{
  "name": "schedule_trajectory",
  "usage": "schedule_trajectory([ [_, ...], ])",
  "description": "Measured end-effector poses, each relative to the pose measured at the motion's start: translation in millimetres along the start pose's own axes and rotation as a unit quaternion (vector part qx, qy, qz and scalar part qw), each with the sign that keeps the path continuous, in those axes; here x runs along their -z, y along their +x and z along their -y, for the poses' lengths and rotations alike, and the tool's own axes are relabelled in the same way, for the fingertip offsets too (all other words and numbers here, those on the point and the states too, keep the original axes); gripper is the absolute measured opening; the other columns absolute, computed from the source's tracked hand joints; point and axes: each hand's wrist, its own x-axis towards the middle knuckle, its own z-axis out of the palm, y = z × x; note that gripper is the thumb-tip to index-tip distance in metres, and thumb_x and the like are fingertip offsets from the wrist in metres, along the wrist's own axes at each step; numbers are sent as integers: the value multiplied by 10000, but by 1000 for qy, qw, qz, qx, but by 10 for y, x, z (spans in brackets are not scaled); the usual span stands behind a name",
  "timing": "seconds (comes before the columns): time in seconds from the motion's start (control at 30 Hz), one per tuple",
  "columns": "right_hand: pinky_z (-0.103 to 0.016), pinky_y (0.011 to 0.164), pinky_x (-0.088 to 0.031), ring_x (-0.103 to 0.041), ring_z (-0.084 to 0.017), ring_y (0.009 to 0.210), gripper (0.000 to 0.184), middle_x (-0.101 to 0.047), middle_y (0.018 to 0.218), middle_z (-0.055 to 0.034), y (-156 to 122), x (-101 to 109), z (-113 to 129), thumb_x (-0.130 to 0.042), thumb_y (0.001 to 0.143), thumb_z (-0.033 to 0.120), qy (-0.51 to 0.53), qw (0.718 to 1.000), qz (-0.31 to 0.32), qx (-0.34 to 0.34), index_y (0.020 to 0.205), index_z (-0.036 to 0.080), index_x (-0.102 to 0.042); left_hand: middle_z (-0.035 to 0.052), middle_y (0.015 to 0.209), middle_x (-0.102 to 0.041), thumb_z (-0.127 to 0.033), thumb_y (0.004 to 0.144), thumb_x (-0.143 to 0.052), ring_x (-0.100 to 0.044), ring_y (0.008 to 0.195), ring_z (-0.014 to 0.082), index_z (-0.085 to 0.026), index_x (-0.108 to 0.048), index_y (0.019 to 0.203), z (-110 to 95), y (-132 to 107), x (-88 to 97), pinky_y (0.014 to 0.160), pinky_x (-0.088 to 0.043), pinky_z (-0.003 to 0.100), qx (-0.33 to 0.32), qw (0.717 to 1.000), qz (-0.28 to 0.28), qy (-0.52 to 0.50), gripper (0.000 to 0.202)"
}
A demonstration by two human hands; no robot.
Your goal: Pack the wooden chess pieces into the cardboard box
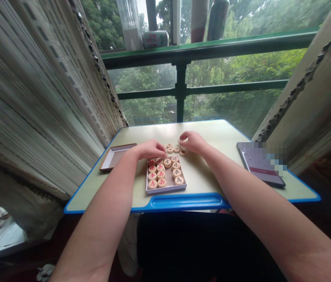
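On the table a shallow open box holds rows of round wooden Chinese chess pieces, red-marked ones on the left and black-marked ones on the right. Bare cardboard shows in its middle near side. My left hand is over the box's far edge, fingers together and pointing down, close to a black-marked piece; anything between the fingertips is hidden. Beyond the box, my right hand pinches a chess piece between thumb and fingers. Several loose chess pieces lie on the table between my hands.
The box lid lies upturned on the table's left side. A dark tablet or phone rests at the right edge. A blue trough runs along the front. Behind the table stand a green railing and a window; curtains hang at both sides.
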Motion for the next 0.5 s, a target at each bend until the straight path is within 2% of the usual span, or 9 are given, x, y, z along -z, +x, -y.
schedule_trajectory([
  [0.1,-243,725,-436,-599,-164,820,241,-681,954,-63,-57,36,102,-604,710,236,35,998,-20,49,926,154,-672,42,771,-703,-327,610,-640,-589,723,165,-152,-733,788,11,8,0,658,-431,251,-4,1000,-3,-10,267],
  [0.27,-230,657,-432,-572,-138,743,222,-671,879,-46,-175,83,293,-656,668,195,76,988,-12,133,886,156,-674,23,742,-692,-339,610,-639,-579,717,164,-154,-737,795,45,39,1,662,-422,254,-4,1000,2,6,279],
  [0.37,-217,599,-423,-556,-121,697,218,-663,843,-34,-238,132,375,-671,661,193,124,982,25,138,876,157,-675,16,686,-666,-355,611,-638,-558,678,161,-148,-734,767,55,38,3,625,-405,259,4,1000,2,9,277],
  [0.5,-204,553,-406,-539,-108,670,218,-655,839,-32,-279,207,423,-678,661,210,169,975,54,131,870,149,-674,28,742,-679,-312,597,-643,-547,685,150,-157,-736,796,82,51,17,605,-396,248,12,998,-13,-52,270],
])
